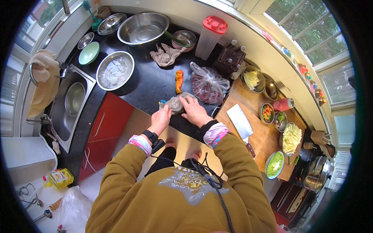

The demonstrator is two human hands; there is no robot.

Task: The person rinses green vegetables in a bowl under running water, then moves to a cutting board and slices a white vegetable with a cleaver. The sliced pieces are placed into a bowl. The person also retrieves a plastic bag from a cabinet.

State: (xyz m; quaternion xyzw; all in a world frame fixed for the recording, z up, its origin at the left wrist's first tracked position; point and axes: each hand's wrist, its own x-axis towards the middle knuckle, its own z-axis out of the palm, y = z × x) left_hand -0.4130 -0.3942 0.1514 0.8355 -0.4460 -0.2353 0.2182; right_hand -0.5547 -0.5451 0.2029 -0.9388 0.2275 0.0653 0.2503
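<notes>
At the front edge of the black countertop [140,100], both my hands are on a crumpled greyish cloth [175,105]. My left hand [161,118] pinches its near left side between thumb and fingers. My right hand [194,111] rests on its right side with the fingers spread. A small blue item [163,101] shows at the cloth's left; what it is I cannot tell. Just beyond the cloth lies an orange-red pepper [179,81]. A clear plastic bag of dark red food [207,88] sits to the right of the pepper. What lies under the cloth is hidden.
A cleaver [240,121] lies on the wooden cutting board [230,100] at right, beside several bowls of cut vegetables. Left stand a metal basin [115,70] and the sink [91,84]. Behind are a large steel basin [142,28], another cloth [166,55] and a red-lidded container [210,38].
</notes>
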